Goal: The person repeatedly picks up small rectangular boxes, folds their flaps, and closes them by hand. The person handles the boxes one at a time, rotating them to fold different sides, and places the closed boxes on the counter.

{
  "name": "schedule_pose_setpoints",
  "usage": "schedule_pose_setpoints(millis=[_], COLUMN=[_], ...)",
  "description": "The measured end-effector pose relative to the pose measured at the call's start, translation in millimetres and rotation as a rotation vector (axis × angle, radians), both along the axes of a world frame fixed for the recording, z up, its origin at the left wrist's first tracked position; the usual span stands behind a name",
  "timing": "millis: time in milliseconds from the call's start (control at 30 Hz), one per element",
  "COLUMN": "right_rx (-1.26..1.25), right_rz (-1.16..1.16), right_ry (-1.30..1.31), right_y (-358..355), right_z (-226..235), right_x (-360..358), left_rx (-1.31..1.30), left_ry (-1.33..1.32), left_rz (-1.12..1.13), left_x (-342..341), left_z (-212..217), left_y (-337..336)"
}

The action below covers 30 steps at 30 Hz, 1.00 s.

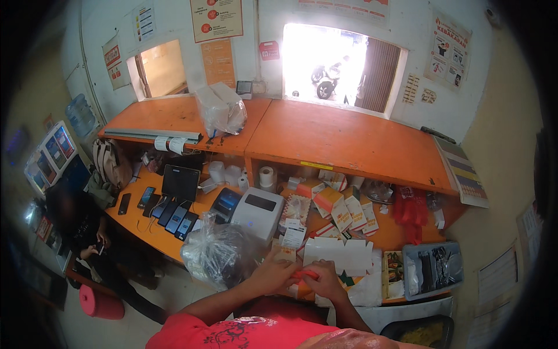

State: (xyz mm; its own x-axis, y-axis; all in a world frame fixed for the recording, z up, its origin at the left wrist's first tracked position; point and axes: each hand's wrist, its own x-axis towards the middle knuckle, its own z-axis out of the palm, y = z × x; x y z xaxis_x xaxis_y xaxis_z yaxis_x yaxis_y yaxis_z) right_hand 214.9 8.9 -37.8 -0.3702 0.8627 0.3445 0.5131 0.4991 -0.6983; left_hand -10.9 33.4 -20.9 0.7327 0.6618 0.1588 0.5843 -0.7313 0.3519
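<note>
At the near edge of the orange work counter, my left hand (275,273) and my right hand (324,280) meet with fingers closed. Between them is a small bright red thing (306,274), gripped from both sides; its kind is too small to make out. Just beyond my left hand lie a small printed packet (284,253) and a white paper slip (294,234). An unfolded white carton (338,256) rests past my right hand. A bulging clear plastic bag (218,256) stands left of my left forearm.
A grey-white printer (257,214) and several phones (173,218) occupy the counter's left. Folded food boxes (347,212), red plastic bags (411,212) and a grey bin of packets (431,270) are rightward. An orange shelf (325,131) overhangs the back. Someone (87,232) sits at far left.
</note>
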Motion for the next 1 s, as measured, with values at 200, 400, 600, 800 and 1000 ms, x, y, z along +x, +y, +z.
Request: schedule_pose_setpoints(millis=[200,400,600,800,1000], right_rx=[0.304,0.128,0.059,0.225,0.316], right_rz=[-0.142,-0.086,-0.101,-0.188,-0.38], right_ry=[-0.336,-0.379,-0.182,-0.042,0.198], right_y=[-9,-5,-1,-2,1], right_z=[14,-13,-2,-6,-20], right_x=[-4,0,-1,-18,-39], left_rx=[-0.312,-0.519,-0.697,-0.986,-1.051], left_ry=[0.251,-0.142,-0.375,-0.702,-0.883], left_rz=[0.091,0.104,0.259,0.442,0.428], left_x=[5,3,8,20,20], left_z=[6,-38,-57,-39,-20], left_y=[-5,7,9,-3,-1])
